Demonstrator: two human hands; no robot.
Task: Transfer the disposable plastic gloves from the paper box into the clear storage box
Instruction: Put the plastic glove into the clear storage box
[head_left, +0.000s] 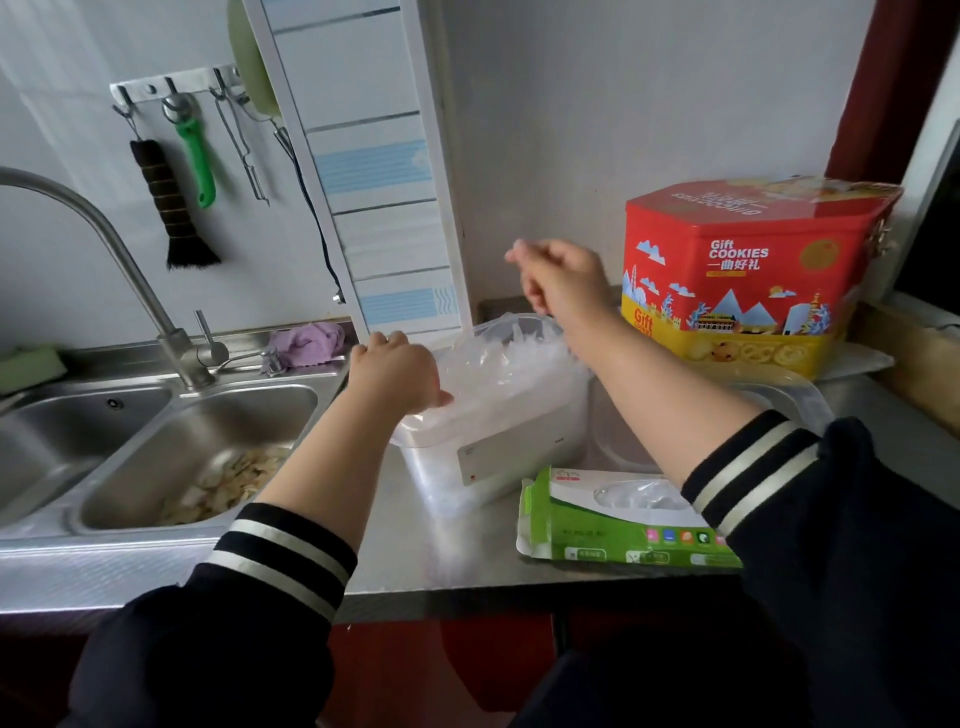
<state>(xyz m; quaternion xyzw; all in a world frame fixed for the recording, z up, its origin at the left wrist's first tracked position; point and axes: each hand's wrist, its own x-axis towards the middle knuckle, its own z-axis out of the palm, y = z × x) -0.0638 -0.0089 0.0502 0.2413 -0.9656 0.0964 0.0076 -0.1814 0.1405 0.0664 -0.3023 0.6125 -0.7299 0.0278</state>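
The clear storage box (519, 454) stands on the steel counter, with a heap of clear plastic gloves (511, 364) rising above its rim. My left hand (395, 376) grips the box's left rim, thumb lying over the gloves. Above the box's far side my right hand (561, 283) is raised with its fingers bunched and blurred; whether it pinches a glove cannot be told. The green and white paper box (613, 525) lies flat at the counter's front right, partly under my right sleeve, and clear plastic shows through its window.
A double steel sink (197, 457) with food scraps and a tap (104, 234) lies to the left. A red cookie tin (748, 270) stands at the back right. A clear lid (789, 400) lies behind my right arm. Utensils hang on the wall.
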